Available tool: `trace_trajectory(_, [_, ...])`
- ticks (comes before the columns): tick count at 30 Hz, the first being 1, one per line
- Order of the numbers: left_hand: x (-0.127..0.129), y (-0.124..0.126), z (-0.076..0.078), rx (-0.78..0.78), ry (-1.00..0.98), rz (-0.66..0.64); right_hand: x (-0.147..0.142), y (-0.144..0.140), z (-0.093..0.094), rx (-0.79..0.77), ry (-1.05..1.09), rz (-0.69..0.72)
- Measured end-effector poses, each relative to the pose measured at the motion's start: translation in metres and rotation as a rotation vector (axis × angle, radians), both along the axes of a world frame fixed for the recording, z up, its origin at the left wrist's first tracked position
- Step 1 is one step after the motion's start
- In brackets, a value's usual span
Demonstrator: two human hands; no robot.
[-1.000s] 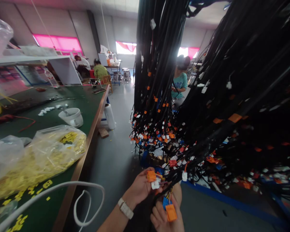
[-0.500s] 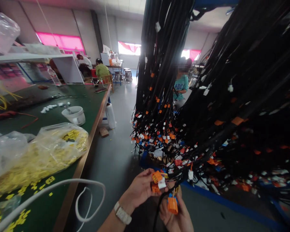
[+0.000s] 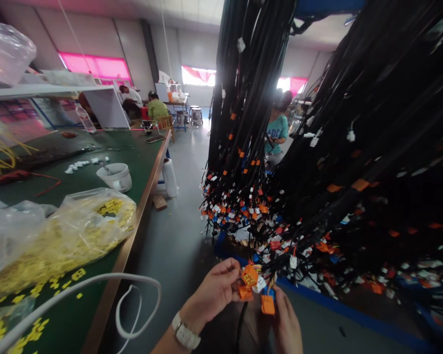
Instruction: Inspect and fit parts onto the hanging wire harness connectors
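My left hand point(image 3: 214, 289), with a white watch on its wrist, is closed at the lower middle, thumb and fingers pinching at an orange connector point(image 3: 249, 275). A second orange connector point(image 3: 245, 293) sits just below its fingertips, and a white label tag point(image 3: 260, 283) hangs beside them. My right hand point(image 3: 287, 322) is curled around the wires of another orange connector point(image 3: 268, 305) with a blue part; some of its fingers are hidden behind. A black cable point(image 3: 240, 327) droops between the hands. These connectors are at the ends of black wire harnesses point(image 3: 249, 98) hanging in thick bundles.
Left is a green-topped bench point(image 3: 140, 147) with a white cup point(image 3: 117, 177) and a plastic bag of yellow pieces point(image 3: 96, 216). A white cable point(image 3: 96, 277) loops off its edge. A blue frame point(image 3: 354, 314) runs under the harnesses. People sit farther back; one wears a teal shirt point(image 3: 278, 129).
The orange connectors at my left hand have shifted right and turned, showing a patterned face. My right hand has moved slightly right, and its connector has tilted up.
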State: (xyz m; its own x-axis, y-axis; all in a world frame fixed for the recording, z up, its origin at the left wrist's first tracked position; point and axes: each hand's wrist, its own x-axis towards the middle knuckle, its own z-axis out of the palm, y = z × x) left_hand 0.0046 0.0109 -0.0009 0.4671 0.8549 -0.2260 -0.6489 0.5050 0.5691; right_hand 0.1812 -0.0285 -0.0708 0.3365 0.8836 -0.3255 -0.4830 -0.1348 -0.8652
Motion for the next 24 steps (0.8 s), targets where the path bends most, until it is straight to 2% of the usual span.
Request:
trace_trajectory(2, [0.002,-0.002,0.002,0.002,0.002,-0.007,-0.001,-0.005,0.005,-0.007,-0.178,-0.107])
trace_trajectory(4, [0.004,-0.004,0.002,0.017,-0.014,-0.017,-0.005,-0.011,0.013,0.063,-0.303,-0.151])
trace_trajectory(7, [0.006,-0.006,0.002,0.048,-0.039,-0.018,-0.013,-0.015,0.022,0.230,-0.535,-0.101])
trace_trajectory(11, [0.007,-0.007,0.001,0.081,-0.060,-0.035,-0.017,-0.012,0.025,0.461,-1.038,0.022])
trace_trajectory(13, [0.007,-0.007,0.001,0.090,-0.060,-0.038,-0.017,-0.009,0.024,0.551,-1.205,0.053])
trace_trajectory(18, [0.010,-0.008,0.003,0.096,-0.044,-0.044,-0.014,-0.004,0.024,0.655,-1.440,0.083])
trace_trajectory(24, [0.011,-0.009,0.003,0.086,-0.022,-0.034,-0.010,0.003,0.021,0.601,-1.486,0.193])
